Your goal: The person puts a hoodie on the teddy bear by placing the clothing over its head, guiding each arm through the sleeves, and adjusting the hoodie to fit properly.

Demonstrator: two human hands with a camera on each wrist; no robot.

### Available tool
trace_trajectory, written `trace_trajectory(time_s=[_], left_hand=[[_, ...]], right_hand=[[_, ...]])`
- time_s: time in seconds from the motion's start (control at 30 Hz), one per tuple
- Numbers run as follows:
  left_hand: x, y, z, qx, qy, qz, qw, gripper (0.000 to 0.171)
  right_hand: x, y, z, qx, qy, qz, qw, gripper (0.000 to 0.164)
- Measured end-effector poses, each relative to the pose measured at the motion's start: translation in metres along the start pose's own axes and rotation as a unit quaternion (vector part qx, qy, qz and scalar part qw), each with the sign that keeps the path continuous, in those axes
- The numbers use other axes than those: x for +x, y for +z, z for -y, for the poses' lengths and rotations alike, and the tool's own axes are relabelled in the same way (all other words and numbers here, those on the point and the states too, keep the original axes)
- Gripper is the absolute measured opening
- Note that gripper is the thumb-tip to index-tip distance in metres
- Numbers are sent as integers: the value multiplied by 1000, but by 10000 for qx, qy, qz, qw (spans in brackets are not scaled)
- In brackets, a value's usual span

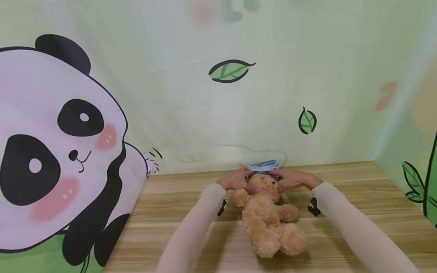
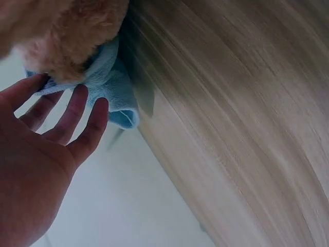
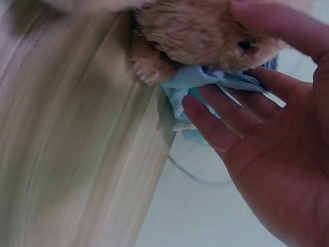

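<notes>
A light-brown teddy bear (image 1: 262,212) lies on its back on the wooden table, head toward the wall, legs toward me. Folded blue fabric, like a small towel or a soft hat (image 1: 264,165), sits at the top of its head. My left hand (image 1: 235,179) is at one side of the head, its fingertips at the fabric (image 2: 110,77) in the left wrist view. On the other side, my right hand (image 1: 291,178) has its thumb by the bear's face and its fingers on the fabric (image 3: 193,77). The bear's head hides part of the fabric.
The wooden table (image 1: 177,212) meets a pale green printed cloth wall (image 1: 164,94) just beyond the fabric. A large panda print (image 1: 68,151) covers the left side. A thin cord (image 3: 195,176) shows past the table's edge in the right wrist view.
</notes>
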State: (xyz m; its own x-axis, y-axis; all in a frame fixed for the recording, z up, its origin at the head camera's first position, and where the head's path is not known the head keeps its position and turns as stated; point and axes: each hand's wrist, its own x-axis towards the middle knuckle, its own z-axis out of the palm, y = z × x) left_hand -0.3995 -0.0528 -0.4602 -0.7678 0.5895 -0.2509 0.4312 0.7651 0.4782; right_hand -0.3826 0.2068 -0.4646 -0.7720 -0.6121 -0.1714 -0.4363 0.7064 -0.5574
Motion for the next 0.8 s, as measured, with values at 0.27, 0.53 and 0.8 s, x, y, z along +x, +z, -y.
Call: trace_trajectory(time_s=[0.27,0.53,0.8], left_hand=[[-11,4,5,290,22,-157,9995,74],[-14,13,10,475,129,-858,9951,61],[-17,22,11,-143,92,-1371,9904,41]], right_hand=[[-4,12,5,-113,-541,-724,9958,59],[1,27,0,-613,-1149,-1439,9810,42],[1,40,17,-840,-673,-2161,9704,31]])
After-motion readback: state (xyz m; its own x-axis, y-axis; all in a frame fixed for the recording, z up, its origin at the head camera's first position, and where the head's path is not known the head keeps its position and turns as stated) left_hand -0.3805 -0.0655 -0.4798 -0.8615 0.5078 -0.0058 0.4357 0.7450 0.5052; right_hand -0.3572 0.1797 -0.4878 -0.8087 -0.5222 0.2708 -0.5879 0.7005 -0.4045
